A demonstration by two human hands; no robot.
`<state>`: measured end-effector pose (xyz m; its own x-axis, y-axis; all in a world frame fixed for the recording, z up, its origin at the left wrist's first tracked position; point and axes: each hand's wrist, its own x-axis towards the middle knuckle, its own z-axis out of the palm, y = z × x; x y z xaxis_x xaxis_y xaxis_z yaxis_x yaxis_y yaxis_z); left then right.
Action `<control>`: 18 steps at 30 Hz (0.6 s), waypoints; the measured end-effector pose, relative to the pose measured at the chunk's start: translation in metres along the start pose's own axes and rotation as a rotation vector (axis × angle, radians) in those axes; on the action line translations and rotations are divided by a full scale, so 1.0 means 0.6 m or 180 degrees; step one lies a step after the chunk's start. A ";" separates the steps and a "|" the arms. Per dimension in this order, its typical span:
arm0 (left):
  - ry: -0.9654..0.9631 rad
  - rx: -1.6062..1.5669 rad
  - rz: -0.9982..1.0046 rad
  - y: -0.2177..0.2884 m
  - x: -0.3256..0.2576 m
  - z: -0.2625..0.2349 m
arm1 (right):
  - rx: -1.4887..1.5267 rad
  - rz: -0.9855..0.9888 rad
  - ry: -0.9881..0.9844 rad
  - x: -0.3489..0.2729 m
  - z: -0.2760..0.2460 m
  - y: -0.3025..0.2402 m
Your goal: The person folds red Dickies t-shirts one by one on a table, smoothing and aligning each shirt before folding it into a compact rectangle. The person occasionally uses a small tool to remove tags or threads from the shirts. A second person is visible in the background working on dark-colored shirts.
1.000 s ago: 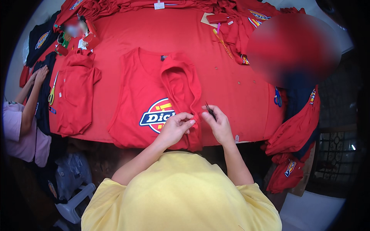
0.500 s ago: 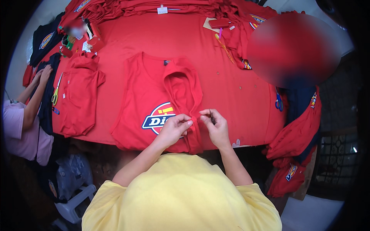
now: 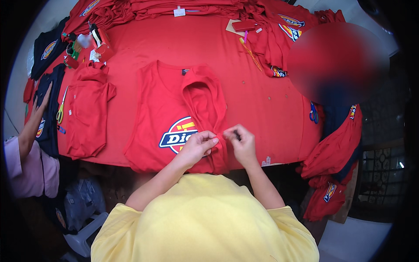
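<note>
A red sleeveless shirt with a round printed logo lies in front of me, its right side folded over so the armhole stands in a loop. My left hand is closed in a pinch on the shirt's folded edge, just right of the logo. Close beside it, at the same edge, my right hand is closed, thumb and forefinger together. Something small and dark shows among its curled fingers; I cannot make out its kind, nor whether these fingertips also grip the cloth.
A folded red garment and yellow-handled scissors lie left. A co-worker's arm rests on dark garments there. Red piles line the far edge. Blue-handled scissors lie right, near hanging red garments and a blurred person.
My right hand has turned slightly, its fingers curling in more, while my left keeps its pinch. The co-worker's arm at left has shifted lower. The view has moved a little.
</note>
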<state>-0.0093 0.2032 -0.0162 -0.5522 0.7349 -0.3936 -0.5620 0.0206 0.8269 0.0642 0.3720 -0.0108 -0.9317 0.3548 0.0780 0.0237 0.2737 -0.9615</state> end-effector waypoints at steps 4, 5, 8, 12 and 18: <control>0.0050 0.0168 0.0023 0.002 -0.002 -0.007 | 0.0157 0.0015 0.1091 0.040 -0.039 -0.020; 0.0062 0.0126 0.0061 0.001 -0.003 -0.008 | 0.0389 0.0025 0.1431 0.048 -0.053 -0.023; 0.0117 0.0095 0.0124 0.001 -0.003 -0.008 | 0.1446 -0.0136 0.2061 0.062 -0.109 -0.001; 0.0202 0.0686 0.0513 -0.005 0.003 -0.006 | 0.0730 0.0604 0.0355 0.037 -0.067 -0.026; 0.0781 0.2735 0.1849 0.014 -0.011 -0.003 | -0.0679 0.0308 -0.0740 0.017 0.007 -0.038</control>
<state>-0.0113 0.1975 -0.0073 -0.7587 0.6311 0.1612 0.3975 0.2525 0.8822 0.0524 0.3657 0.0109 -0.9786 0.1813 -0.0968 0.1686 0.4386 -0.8827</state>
